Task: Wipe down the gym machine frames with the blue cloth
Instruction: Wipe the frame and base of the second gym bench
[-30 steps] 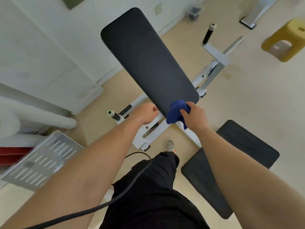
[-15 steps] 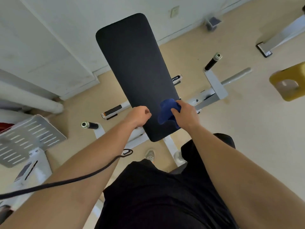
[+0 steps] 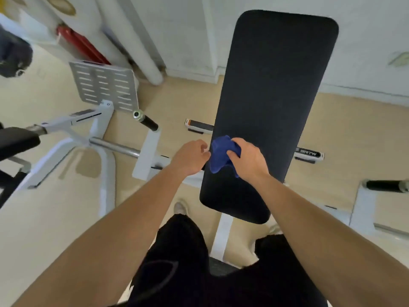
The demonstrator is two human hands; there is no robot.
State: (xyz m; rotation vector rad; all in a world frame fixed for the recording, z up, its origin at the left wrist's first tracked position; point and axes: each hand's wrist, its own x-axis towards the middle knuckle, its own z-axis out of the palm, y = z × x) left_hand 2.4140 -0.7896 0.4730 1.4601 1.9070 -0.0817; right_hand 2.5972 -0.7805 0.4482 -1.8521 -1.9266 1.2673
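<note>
1. Black trousers (image 3: 188,262) and two bare forearms are seen at the bottom edge.
2. The blue cloth (image 3: 218,157) is held bunched in the right hand (image 3: 249,161), with thumb and fingers curled round it. It is pressed on the black bench pad (image 3: 276,85), near the pad's left edge in its lower half.
3. The left hand (image 3: 190,158) is placed just beside the cloth at that edge, fingers curled; whether the pad is gripped cannot be told.
4. A white frame post (image 3: 223,235) is seen under the pad, with a chrome bar (image 3: 115,148) and a black-gripped handle (image 3: 148,122) to the left.
5. A perforated grey footplate (image 3: 104,87) and a white pipe (image 3: 132,41) are set against the far wall (image 3: 181,29).
</note>
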